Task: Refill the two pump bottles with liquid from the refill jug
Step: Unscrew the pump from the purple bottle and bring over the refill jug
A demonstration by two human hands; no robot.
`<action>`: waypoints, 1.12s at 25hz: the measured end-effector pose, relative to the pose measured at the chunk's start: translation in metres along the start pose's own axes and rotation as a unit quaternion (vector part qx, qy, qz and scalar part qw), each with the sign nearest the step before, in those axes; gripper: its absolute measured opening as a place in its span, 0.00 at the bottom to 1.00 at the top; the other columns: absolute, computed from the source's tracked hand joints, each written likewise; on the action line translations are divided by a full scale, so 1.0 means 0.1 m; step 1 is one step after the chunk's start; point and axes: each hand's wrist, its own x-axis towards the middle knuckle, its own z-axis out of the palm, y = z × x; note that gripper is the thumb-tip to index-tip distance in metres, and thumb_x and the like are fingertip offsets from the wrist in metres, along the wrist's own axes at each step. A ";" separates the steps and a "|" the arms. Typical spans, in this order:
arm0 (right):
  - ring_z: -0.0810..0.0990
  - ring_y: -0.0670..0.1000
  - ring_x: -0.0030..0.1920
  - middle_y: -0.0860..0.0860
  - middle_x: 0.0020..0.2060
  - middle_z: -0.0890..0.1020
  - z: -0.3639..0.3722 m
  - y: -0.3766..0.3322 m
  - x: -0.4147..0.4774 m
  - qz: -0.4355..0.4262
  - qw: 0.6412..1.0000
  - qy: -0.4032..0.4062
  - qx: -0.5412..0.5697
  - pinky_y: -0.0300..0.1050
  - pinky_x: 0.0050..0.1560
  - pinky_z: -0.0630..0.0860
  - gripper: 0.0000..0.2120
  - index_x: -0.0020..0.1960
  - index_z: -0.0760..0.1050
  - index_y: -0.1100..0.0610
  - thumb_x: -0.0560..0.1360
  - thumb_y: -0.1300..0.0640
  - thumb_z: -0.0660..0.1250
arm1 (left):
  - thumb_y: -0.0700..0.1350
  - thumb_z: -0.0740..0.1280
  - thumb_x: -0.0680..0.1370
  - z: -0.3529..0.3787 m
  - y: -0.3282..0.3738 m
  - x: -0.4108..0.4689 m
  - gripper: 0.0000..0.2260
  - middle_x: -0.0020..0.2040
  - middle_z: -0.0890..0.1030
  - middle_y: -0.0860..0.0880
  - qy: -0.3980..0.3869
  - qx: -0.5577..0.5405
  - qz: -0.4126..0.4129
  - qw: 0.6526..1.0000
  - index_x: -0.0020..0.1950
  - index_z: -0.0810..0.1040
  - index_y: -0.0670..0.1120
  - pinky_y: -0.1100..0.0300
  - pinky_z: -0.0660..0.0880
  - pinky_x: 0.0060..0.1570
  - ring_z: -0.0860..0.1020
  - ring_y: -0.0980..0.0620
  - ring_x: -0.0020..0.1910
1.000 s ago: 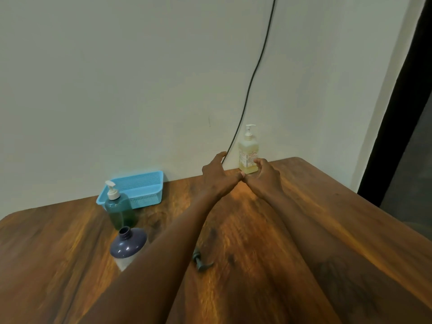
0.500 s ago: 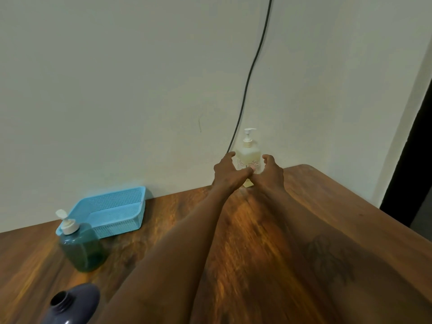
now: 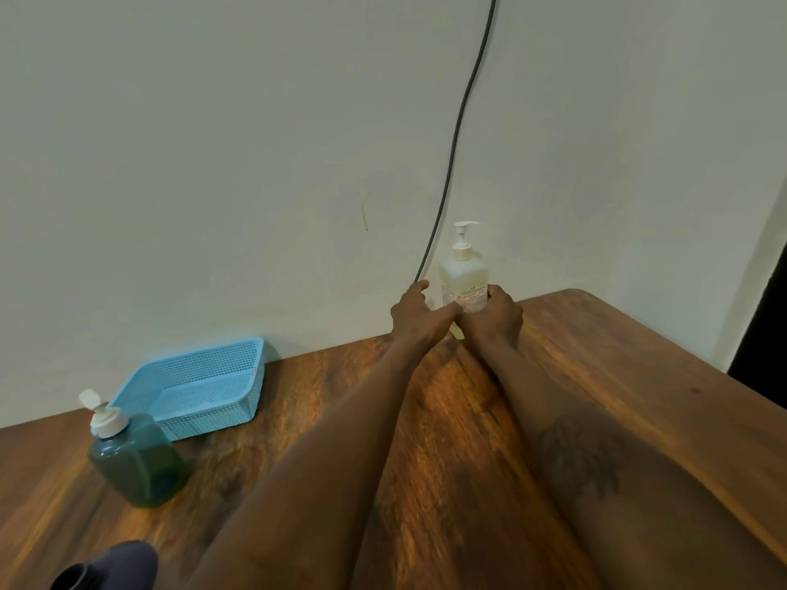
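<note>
Two hands met at the far edge of the desk (image 3: 596, 359), both on the pale pump bottle (image 3: 463, 276). The right hand (image 3: 496, 315) had its fingers (image 3: 494, 291) curled around the bottle's lower right side, over the label; the left hand (image 3: 419, 313) pressed its thumb against the lower left, with its other fingers spread and lifted toward the wall (image 3: 213, 142). That bottle stood upright, close to the wall, just right of a dark cable (image 3: 458, 134) that ran down behind the desk. It was square-shouldered translucent plastic with a white pump.

Bare, glossy wood with strong grain lay open to the right of the forearms as far as the rounded corner. On the left, a green pump bottle (image 3: 136, 457), square and see-through, stood near the front corner of a light blue mesh basket (image 3: 200, 389) set against the wall. At the bottom left edge, the dark refill jug (image 3: 110, 568) showed its open neck, partly cut off.
</note>
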 end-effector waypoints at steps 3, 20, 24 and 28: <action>0.85 0.55 0.51 0.52 0.56 0.84 -0.11 0.00 -0.18 -0.016 1.000 0.014 0.000 0.38 0.39 0.78 0.31 0.61 0.77 0.53 0.65 0.36 0.77 | 0.55 0.79 0.70 -0.04 0.02 -0.06 0.39 0.75 0.74 0.46 0.005 -0.012 -0.006 1.000 0.78 0.68 0.50 0.47 0.74 0.68 0.74 0.44 0.71; 0.83 0.48 0.43 0.47 0.49 0.85 -1.11 -0.55 -1.87 -0.098 0.994 0.044 -0.031 0.46 0.40 0.83 0.35 0.59 0.80 0.48 0.61 0.26 0.74 | 0.55 0.81 0.69 -0.90 0.30 -1.47 0.31 0.63 0.81 0.50 -0.035 -0.117 0.010 0.992 0.69 0.75 0.51 0.54 0.83 0.51 0.81 0.49 0.56; 0.80 0.44 0.43 0.46 0.50 0.85 -1.32 -0.72 -2.36 -0.136 0.990 0.045 0.011 0.44 0.39 0.83 0.35 0.60 0.79 0.47 0.62 0.26 0.74 | 0.56 0.82 0.68 -1.28 0.30 -1.84 0.30 0.63 0.81 0.48 -0.059 -0.112 0.018 0.992 0.66 0.76 0.51 0.44 0.84 0.51 0.82 0.45 0.58; 0.83 0.44 0.43 0.45 0.48 0.85 -1.48 -0.90 -2.79 -0.181 0.982 0.040 0.029 0.45 0.37 0.83 0.35 0.58 0.79 0.48 0.62 0.25 0.73 | 0.55 0.83 0.66 -1.67 0.32 -2.22 0.30 0.59 0.82 0.49 -0.057 -0.091 0.047 0.993 0.64 0.78 0.50 0.46 0.86 0.45 0.83 0.47 0.55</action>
